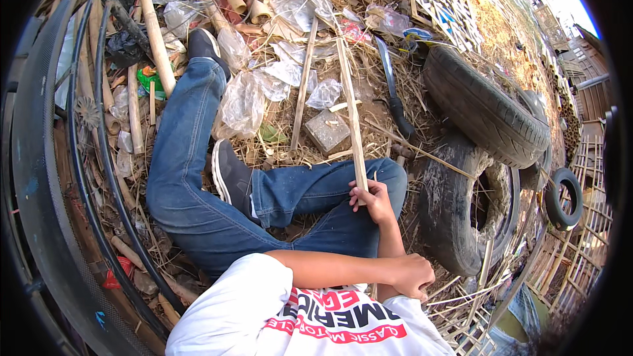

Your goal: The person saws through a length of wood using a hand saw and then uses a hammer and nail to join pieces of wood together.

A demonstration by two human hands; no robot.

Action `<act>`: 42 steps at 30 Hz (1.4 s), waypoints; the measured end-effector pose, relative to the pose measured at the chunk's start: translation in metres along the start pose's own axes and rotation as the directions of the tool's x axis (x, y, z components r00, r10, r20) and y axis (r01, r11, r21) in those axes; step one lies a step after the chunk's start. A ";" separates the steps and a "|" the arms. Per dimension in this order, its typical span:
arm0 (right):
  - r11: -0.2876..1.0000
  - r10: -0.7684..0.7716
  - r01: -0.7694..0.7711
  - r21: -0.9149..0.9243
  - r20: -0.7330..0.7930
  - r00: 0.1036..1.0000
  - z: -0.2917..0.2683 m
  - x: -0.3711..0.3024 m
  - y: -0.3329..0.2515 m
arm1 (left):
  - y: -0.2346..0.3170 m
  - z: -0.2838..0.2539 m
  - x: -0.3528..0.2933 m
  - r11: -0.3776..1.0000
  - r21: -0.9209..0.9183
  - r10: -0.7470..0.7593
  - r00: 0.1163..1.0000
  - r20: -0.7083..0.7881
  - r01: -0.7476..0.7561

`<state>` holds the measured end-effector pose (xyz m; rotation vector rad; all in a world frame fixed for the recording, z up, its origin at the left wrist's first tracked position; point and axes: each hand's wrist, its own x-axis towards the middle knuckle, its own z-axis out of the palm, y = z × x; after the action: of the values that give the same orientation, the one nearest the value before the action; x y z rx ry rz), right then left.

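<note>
My right hand (374,202) is closed around a long split bamboo strip (351,99), which slopes over my bent right knee and out across the littered ground. My left arm crosses my body, and its hand (412,275) is a fist over my right forearm. Its fingers are curled under, so anything inside them is hidden. Beyond my knee lies a long blade with a dark handle (399,115), apart from both hands. A square grey block (328,130) with small wood chips on it sits left of the strip.
Worn tyres (488,105) lean together at my right; a smaller tyre (564,199) stands farther off. A curved black metal frame (99,125) lines the left side. Plastic bags (244,102), bamboo poles (153,33) and dry straw litter the ground. Woven bamboo lattice (428,0) lies beyond.
</note>
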<state>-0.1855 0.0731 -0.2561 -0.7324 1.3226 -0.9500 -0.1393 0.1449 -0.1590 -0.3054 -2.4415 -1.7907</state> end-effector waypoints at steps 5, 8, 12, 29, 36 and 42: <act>0.999 0.004 -0.003 -0.038 0.014 1.000 -0.002 0.002 0.002 | -0.002 0.000 -0.001 0.976 0.163 -0.159 0.985 0.064 0.147; 0.999 -0.001 0.001 -0.032 0.006 1.000 -0.001 0.001 0.004 | -0.005 0.008 0.006 0.971 0.187 -0.179 0.974 0.139 0.151; 0.999 -0.023 0.023 -0.033 -0.012 1.000 0.003 0.002 0.005 | -0.019 0.021 0.014 0.985 0.146 -0.106 0.989 0.106 0.090; 0.998 -0.035 0.035 -0.050 -0.007 0.999 0.002 0.002 0.005 | -0.019 0.021 0.010 0.983 0.171 -0.080 0.993 0.084 0.065; 0.999 0.000 0.000 0.035 0.005 1.000 -0.004 0.000 0.001 | -0.005 0.012 -0.002 0.990 0.123 -0.060 0.995 -0.080 0.070; 1.000 -0.010 0.010 0.027 0.009 1.000 -0.003 0.001 0.003 | -0.023 0.032 -0.001 0.955 0.294 0.100 0.972 -0.214 -0.034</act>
<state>-0.1882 0.0737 -0.2598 -0.7225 1.2966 -0.9694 -0.1423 0.1688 -0.1904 -0.1466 -2.4481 -1.3332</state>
